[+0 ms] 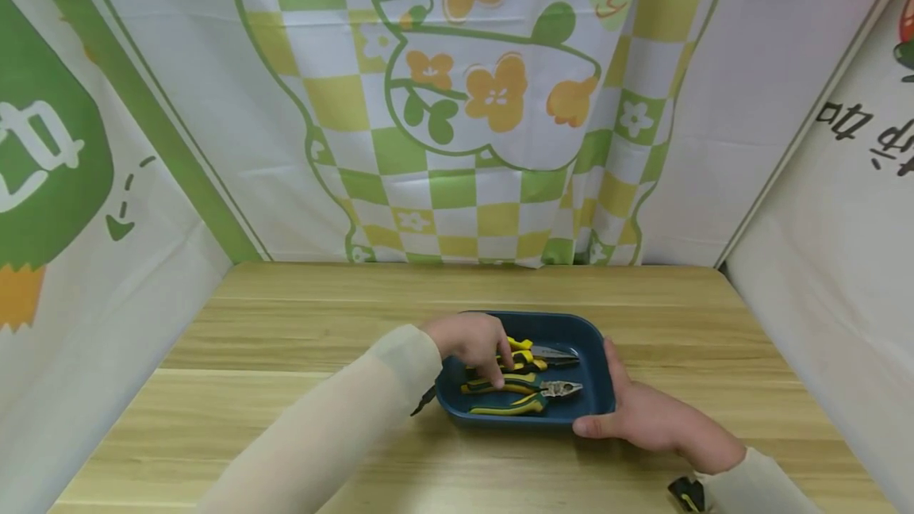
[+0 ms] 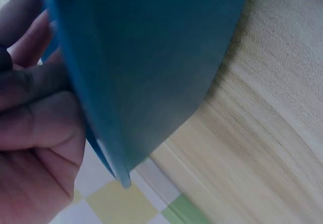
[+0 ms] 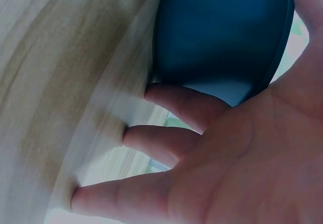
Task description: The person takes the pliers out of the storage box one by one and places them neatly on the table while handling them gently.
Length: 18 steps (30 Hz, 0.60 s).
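Observation:
A dark blue tray (image 1: pixel 593 339) with rounded corners sits on the table. Inside lie combination pliers (image 1: pixel 560 389) with green and yellow handles, their jaws toward the right. Behind them are long-nosed pliers (image 1: pixel 553 353) with yellow handles, partly covered by the left hand. My left hand (image 1: pixel 474 343) reaches over the tray's left side, fingers pointing down at the handles; whether it pinches one is hidden. In the left wrist view its fingers bend beyond the tray wall (image 2: pixel 151 72). My right hand (image 1: pixel 646 412) spreads its straight fingers (image 3: pixel 166 138) at the tray's right end, fingertips down on the table.
The wooden table (image 1: pixel 321 339) extends around the tray. A printed curtain (image 1: pixel 493 205) hangs along its back edge, and white printed cloth walls stand on both sides. A small black object (image 1: pixel 687 494) shows beside the right sleeve, another (image 1: pixel 424 401) left of the tray.

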Motion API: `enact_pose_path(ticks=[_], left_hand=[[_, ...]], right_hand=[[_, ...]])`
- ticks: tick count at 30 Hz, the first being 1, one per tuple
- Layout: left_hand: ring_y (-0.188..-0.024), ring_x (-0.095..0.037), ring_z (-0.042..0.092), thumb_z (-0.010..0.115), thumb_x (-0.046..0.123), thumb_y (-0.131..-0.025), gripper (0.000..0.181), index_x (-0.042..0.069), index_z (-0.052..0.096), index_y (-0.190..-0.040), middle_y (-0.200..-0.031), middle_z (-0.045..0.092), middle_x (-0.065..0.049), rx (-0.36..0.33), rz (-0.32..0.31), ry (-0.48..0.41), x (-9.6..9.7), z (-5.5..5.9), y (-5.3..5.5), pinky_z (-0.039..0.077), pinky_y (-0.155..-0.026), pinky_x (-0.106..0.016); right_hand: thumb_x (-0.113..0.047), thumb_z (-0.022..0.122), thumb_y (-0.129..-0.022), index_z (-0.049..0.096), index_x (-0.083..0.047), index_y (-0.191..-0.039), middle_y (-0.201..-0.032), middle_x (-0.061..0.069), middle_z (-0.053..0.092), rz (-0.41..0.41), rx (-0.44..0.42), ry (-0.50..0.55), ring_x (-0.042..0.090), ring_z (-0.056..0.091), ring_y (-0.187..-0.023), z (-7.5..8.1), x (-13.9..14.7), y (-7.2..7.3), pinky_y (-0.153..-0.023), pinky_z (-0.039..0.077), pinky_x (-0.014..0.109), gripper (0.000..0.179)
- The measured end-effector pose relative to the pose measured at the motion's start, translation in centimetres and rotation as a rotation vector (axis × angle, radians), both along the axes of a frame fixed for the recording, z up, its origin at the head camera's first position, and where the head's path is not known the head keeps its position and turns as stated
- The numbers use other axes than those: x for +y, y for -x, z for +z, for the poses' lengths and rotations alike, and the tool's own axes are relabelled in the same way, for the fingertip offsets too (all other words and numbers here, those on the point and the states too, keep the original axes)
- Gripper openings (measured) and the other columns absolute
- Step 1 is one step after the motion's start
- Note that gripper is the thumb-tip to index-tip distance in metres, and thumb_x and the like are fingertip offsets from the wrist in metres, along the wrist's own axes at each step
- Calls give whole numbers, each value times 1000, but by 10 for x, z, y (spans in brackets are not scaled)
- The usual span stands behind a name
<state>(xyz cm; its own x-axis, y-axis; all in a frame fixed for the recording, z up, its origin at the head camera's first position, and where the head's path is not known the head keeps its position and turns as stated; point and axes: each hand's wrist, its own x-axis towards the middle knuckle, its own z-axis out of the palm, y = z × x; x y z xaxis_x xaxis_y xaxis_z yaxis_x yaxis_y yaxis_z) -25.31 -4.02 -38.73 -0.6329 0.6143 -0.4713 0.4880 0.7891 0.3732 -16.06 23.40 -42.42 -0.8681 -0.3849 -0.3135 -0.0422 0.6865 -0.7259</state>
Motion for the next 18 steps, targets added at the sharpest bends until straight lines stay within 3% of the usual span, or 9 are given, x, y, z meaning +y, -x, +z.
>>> enact_pose_path(ticks=[4, 15, 18], left_hand=[[-119, -13, 56, 79, 33, -87, 27, 27, 78, -114, -125, 65, 8, 47, -27, 63, 5, -1, -1, 48, -97, -32], [-112, -9, 59, 80, 33, -86, 30, 23, 77, -115, -112, 68, 14, 144, -119, 166, 17, -3, -9, 49, -94, -28], [-112, -9, 59, 80, 32, -86, 29, 24, 77, -114, -111, 68, 15, 163, -114, 184, 19, -1, -13, 49, -93, -29]], right_hand=[[-44, 80, -84, -31, -8, -150, -128, 31, 56, 7, 13, -1, 25, 61, -103, 0, 0, 1, -97, 43, 49, 134], [-46, 80, -83, -30, -7, -151, -128, 32, 55, 0, 20, -6, 26, 60, -103, 0, -1, 0, -96, 43, 50, 135], [-46, 80, -83, -30, -6, -151, -129, 34, 55, -7, 14, -11, 26, 61, -102, 0, -1, -1, -96, 44, 50, 135]])
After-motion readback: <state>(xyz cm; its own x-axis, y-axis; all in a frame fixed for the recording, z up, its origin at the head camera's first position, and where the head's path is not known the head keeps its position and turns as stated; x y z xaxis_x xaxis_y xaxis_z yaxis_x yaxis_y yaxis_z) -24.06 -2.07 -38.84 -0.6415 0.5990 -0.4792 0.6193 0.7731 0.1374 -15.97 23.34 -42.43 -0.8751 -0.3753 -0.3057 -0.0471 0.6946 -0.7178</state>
